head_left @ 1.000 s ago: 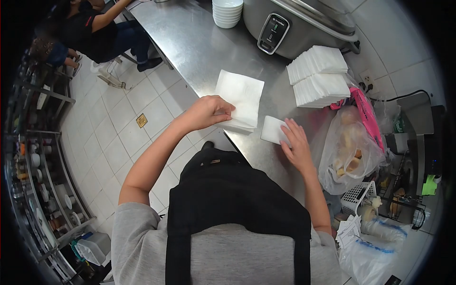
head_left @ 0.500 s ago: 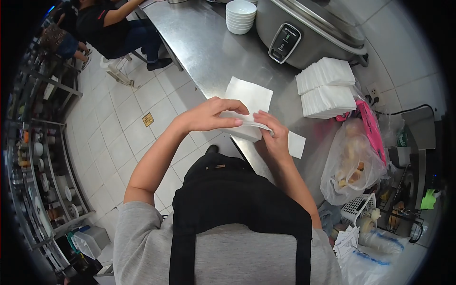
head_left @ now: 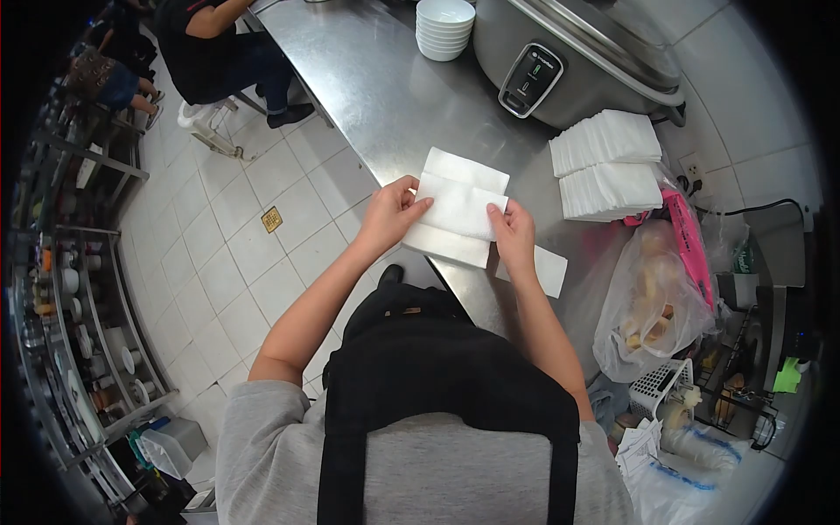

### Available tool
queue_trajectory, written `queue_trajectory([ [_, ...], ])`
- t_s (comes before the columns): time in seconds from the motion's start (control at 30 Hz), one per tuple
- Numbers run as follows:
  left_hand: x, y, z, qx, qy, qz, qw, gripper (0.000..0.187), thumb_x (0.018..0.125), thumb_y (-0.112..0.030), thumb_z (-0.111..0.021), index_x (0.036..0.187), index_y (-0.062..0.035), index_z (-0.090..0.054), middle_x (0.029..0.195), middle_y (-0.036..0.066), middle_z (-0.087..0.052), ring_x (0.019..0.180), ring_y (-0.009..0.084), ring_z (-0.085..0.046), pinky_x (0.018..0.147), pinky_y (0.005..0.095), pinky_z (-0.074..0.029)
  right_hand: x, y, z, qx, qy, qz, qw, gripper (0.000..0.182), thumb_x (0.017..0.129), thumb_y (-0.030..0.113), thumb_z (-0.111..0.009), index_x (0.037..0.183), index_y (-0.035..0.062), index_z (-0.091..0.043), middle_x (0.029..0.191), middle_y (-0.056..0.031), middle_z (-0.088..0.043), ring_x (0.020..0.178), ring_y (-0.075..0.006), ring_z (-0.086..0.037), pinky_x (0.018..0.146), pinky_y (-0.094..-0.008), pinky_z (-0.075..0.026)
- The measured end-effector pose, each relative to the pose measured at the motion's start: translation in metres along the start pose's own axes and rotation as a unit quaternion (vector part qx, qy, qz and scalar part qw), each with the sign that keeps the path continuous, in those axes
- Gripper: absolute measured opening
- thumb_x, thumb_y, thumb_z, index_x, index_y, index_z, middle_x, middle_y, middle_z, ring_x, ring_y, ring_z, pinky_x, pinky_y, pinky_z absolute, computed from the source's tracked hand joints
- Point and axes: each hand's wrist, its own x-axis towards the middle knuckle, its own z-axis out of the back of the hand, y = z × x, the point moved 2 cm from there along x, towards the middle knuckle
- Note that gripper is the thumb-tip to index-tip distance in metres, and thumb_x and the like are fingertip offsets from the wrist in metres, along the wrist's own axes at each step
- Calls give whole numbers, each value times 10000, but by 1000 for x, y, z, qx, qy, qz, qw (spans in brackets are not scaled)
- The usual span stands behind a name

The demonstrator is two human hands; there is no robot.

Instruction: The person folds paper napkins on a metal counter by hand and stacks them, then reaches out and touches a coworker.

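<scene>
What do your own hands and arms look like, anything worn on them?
Left hand and right hand are both bare, with no glove, ring, watch or bracelet visible. The forearms are uncovered too. The heather-grey shirt has short sleeves, plain as far as I can see. Over it goes a black apron with wide shoulder straps.

Napkin pile [head_left: 444,246] lay at tabletop's [head_left: 350,79] left edge | loose napkin [head_left: 548,272] lay just right | napkin stacks [head_left: 605,166] stood farther right, before cooker [head_left: 582,66] | bowls [head_left: 444,35] stood left of cooker | plastic bag [head_left: 643,302] lay before stacks
</scene>
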Motion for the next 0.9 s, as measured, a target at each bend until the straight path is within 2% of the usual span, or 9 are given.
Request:
queue_trajectory([
  [0.27, -3, -11, -6, 89, -70, -52, 992, 348, 848, -114, -612, 1138, -43, -432, 520, 76, -486, 459, 208, -479, 480, 354, -361, 8, -1, -1, -88, -37, 2, 995, 241, 877, 198, -590, 874, -42, -615, 678, -160, -648, 603, -193, -619, 595, -336, -462],
  [0.4, -2, -11, -10, 121, -83, -65, 987, 362, 850, -111, -608, 1155, -50, -422, 513, 67, -469, 462, 232, -492, 481, 367, -370, 8, 6, -1, -119, -43, -12, 992, 241, 871, 202, -595, 833, -36, -595, 636, -158, -618, 577, -200, -603, 581, -352, -451],
  [0.47, -1, -10, -11, 156, -87, -76, 981, 366, 846, -106, -611, 1158, -62, -426, 519, 58, -479, 471, 245, -513, 482, 378, -381, 11, 0, -2, -161, -53, 8, 986, 250, 870, 206, -593, 809, -35, -574, 562, -93, -560, 524, -114, -493, 511, -327, -392],
  [0.6, 0, -11, -12, 197, -106, -104, 969, 368, 847, -118, -606, 1166, -72, -427, 511, 49, -479, 465, 256, -513, 489, 376, -407, 14, -3, -5, -184, -77, 32, 979, 250, 867, 206, -591, 787, -29, -557, 548, -100, -531, 515, -138, -493, 517, -339, -395],
  [0.67, 1, -11, -12, 243, -105, -103, 959, 383, 841, -140, -612, 1170, -81, -426, 576, 65, -536, 513, 273, -550, 494, 384, -431, 14, -2, -6, -200, -73, 9, 977, 269, 865, 249, -584, 791, -3, -524, 657, -185, -578, 627, -360, -571, 606, -443, -434],
  [0.7, 0, -14, -12, 245, -105, -105, 958, 383, 841, -140, -612, 1170, -81, -426, 576, 65, -536, 513, 273, -550, 494, 384, -431, 13, 0, -6, -198, -74, 11, 977, 269, 865, 249, -584, 791, -3, -524, 657, -185, -578, 627, -360, -571, 606, -443, -434],
  [0.8, 0, -27, -12, 338, -99, -92, 931, 425, 825, -133, -607, 1212, -91, -437, 853, 121, -618, 765, 287, -610, 637, 409, -472, 12, 9, -6, -238, -77, 16, 968, 265, 863, 254, -582, 803, 2, -529, 676, -184, -585, 652, -361, -582, 615, -450, -436],
  [0.87, 1, -43, -16, 428, -163, -260, 850, 512, 812, -125, -607, 1287, -54, -430, 1196, 160, -535, 1119, 299, -514, 882, 440, -427, 11, 11, -6, -238, -71, -6, 969, 261, 859, 256, -585, 802, 7, -533, 680, -184, -588, 661, -365, -584, 618, -450, -437],
  [0.9, 3, -43, -20, 429, -164, -259, 850, 512, 812, -125, -607, 1287, -54, -430, 1196, 160, -535, 1119, 299, -514, 882, 440, -427, 11, 11, -6, -238, -70, -5, 969, 261, 859, 256, -585, 802, 7, -533, 680, -184, -588, 661, -365, -584, 618, -450, -437],
])
